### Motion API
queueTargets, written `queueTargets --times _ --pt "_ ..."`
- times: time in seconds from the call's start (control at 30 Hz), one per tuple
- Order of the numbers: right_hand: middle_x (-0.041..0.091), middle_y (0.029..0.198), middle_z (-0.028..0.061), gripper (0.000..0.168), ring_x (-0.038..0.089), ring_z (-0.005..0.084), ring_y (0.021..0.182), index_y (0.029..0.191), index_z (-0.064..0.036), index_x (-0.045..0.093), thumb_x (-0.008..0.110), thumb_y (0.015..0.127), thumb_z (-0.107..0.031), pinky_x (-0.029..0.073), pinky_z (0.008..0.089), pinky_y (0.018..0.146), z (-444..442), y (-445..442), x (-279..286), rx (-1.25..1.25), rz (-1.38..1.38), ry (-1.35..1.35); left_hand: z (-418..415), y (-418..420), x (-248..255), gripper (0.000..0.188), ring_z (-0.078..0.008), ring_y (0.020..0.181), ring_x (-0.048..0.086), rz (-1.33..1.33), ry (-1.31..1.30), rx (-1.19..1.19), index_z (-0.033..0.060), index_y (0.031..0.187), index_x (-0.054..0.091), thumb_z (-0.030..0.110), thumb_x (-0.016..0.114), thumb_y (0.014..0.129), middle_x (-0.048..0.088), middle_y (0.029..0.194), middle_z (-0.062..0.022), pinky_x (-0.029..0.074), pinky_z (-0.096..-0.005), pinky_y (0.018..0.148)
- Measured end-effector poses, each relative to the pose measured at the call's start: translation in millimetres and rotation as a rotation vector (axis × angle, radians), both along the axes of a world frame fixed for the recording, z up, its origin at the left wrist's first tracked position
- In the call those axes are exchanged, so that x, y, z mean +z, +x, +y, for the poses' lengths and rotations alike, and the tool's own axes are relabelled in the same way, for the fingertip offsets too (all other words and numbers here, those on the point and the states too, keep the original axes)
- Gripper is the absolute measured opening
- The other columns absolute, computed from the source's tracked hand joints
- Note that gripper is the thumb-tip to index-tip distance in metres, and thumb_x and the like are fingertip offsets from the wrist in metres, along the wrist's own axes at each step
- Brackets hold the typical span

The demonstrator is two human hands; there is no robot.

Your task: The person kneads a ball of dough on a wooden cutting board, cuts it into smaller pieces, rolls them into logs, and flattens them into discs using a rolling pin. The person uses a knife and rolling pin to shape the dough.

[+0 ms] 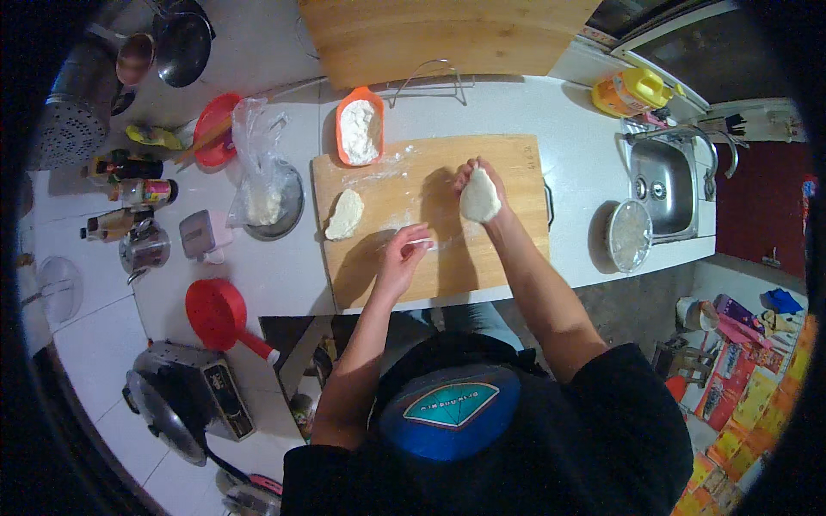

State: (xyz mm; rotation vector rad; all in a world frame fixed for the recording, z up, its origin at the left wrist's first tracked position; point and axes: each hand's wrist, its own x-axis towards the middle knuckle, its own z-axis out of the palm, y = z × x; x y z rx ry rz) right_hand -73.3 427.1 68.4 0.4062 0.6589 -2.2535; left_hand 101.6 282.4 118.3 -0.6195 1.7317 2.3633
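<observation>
My right hand (477,177) holds a flattened piece of pale dough (480,197) above the right half of a wooden board (413,277). Low over the middle of the board is my left hand (406,248), its fingers curled around a small white thing (423,241) that is too small to make out. A second piece of dough (346,215) lies near the board's left edge. Flour (360,132) fills an orange-rimmed container at the board's upper left, and loose flour is scattered beside it.
Left of the board are a metal bowl (293,206) with a plastic bag (255,148), a red pan (216,314) and several bottles. A wire rack (431,80) stands behind. To the right are a covered bowl (629,236), a sink (668,213) and a yellow jug (629,92).
</observation>
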Motion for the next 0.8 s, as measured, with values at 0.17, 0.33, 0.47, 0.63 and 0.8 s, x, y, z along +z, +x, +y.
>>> queueTargets --times 0.17,0.33,0.47,0.63,0.8 --pt "0.037 0.073 0.0017 0.023 0.037 0.0158 0.072 0.08 -0.008 0.048 0.049 0.095 -0.025 0.037 0.0288 0.065 2.1 36.1 48.0 -0.07 -0.247 -0.765 40.1 -31.5 46.3 0.042 -0.0147 0.094 0.059 0.259 -0.435 0.021 0.0049 0.122 0.053 0.005 0.068 0.083 0.057 0.11 -0.0056 0.05 -0.0267 0.08" --pt "0.046 0.074 0.0011 0.03 0.042 0.0148 0.066 0.081 -0.009 0.049 0.042 0.098 -0.033 0.039 0.0297 0.061 -6.8 42.7 55.6 -0.154 0.029 0.14 56.7 -35.5 70.0 0.048 -0.0182 0.1 0.059 0.356 -0.869 -0.011 0.0019 0.12 0.053 0.008 0.074 0.078 0.057 0.112 -0.0078 0.051 -0.0303 0.082" --pt "0.054 0.079 0.0024 0.037 0.052 0.0145 0.069 0.09 -0.01 0.054 0.041 0.097 -0.043 0.044 0.0294 0.063 -7.8 51.1 50.1 -0.102 0.193 0.685 37.6 -46.3 26.7 0.047 -0.0183 0.102 0.06 0.163 -0.099 -0.089 -0.0007 0.123 0.051 0.008 0.071 0.081 0.058 0.116 -0.0113 0.052 -0.0302 0.086" --pt "0.056 0.085 0.0021 0.032 0.054 0.0143 0.077 0.095 -0.01 0.055 0.039 0.097 -0.038 0.046 0.0292 0.071 11.6 44.3 65.3 0.17 0.158 0.633 -1.6 -61.7 27.8 0.033 -0.0146 0.098 0.062 0.015 -0.073 -0.237 0.0005 0.123 0.054 0.001 0.055 0.09 0.063 0.112 -0.0112 0.052 -0.0282 0.082" --pt "0.055 0.086 0.0055 0.014 0.053 0.0158 0.082 0.096 -0.004 0.054 0.046 0.095 -0.016 0.044 0.0301 0.076 9.7 79.2 28.6 0.099 0.573 0.885 4.9 -39.0 4.1 0.032 -0.0158 0.096 0.063 -0.054 -0.175 -0.306 -0.0013 0.119 0.056 0.007 0.06 0.088 0.064 0.111 -0.0102 0.052 -0.0283 0.081"
